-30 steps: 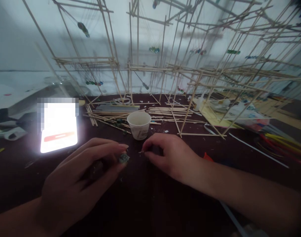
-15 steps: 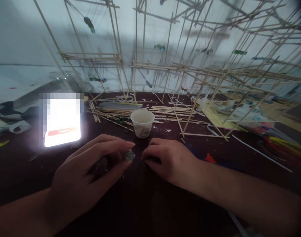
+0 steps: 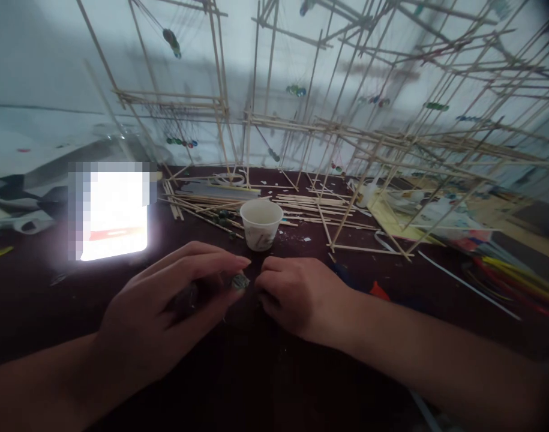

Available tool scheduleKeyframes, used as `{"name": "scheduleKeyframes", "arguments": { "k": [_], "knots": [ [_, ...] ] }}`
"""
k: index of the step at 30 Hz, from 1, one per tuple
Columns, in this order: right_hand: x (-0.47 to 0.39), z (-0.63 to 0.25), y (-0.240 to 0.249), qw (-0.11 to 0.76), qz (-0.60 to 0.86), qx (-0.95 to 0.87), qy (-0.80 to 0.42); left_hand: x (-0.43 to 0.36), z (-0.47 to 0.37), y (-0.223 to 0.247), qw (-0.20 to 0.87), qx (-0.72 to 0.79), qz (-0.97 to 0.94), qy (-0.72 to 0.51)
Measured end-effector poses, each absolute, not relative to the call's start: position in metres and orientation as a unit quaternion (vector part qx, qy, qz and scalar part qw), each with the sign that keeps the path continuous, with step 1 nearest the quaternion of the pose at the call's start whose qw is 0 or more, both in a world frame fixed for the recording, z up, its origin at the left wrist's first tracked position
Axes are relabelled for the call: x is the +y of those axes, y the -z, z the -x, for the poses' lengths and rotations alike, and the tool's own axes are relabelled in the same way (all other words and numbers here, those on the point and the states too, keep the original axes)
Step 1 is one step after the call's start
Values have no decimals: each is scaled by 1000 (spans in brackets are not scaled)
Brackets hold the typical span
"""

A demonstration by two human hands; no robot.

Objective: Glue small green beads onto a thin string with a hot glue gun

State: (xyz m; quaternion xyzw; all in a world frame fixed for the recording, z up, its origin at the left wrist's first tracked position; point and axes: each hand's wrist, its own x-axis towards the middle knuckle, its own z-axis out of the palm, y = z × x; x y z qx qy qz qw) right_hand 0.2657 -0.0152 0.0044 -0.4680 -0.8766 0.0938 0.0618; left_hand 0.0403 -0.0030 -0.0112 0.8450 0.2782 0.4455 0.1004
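Between the thumb and forefinger of my left hand (image 3: 179,300) is a small greenish marble (image 3: 240,281), round and glassy with a rough-looking face. My right hand (image 3: 296,294) is closed just to its right, fingertips pinched close to the marble. What those fingers hold, if anything, is too small or dark to make out. A white paper cup (image 3: 260,225) stands upright on the dark table (image 3: 274,384), just beyond both hands. Several dark marbles (image 3: 223,217) lie to the left of the cup.
Thin wooden sticks (image 3: 314,201) lie behind the cup. Stick frames (image 3: 292,120) with hanging marble rows rise at the back. A bright phone screen (image 3: 114,216) stands at left. A glue bottle (image 3: 368,192), yellow paper (image 3: 398,219) and coloured cables (image 3: 512,282) are at right.
My right hand has shifted slightly left, nearer the marble. The left hand keeps its pinch on the marble, which has turned a little. The view has moved slightly.
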Motion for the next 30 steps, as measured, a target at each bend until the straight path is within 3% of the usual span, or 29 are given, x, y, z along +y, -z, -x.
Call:
{"name": "scheduleKeyframes", "arguments": {
  "k": [13, 17, 23, 30],
  "knots": [
    [-19, -271, -8, 79, 484, -871, -36, -2, -40, 17, 94, 282, -834, -465],
    [-20, -281, -18, 173, 504, -839, -112, 2, -39, 16, 98, 282, -826, -478],
    [-20, -313, -48, 263, 487, -724, -411, 2, -38, 14, 98, 340, -793, -496],
    [-11, -331, -54, 516, 417, -585, -466, 0, -31, 20, 89, 402, -754, -512]
  ]
}}
